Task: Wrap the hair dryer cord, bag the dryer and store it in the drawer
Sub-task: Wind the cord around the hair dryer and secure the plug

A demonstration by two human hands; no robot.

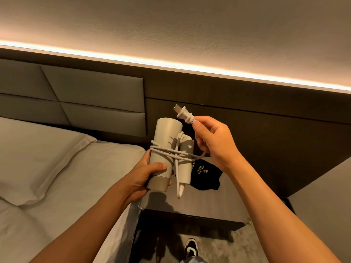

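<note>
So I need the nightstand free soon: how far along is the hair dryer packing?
Partly done. Several cord turns already cross the hair dryer, which the left hand holds upright. In hand: the right hand holds the plug end with a short free length left. Still to do: bagging, since the black bag lies on the nightstand, then the drawer.

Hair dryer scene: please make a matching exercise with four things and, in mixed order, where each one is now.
Things:
1. hair dryer
2. plug
3. black bag
4. pillow

Places:
A. lying on the nightstand
B. on the bed
C. held in the left hand
D. pinched by the right hand

Pairs: 1-C, 2-D, 3-A, 4-B
</note>
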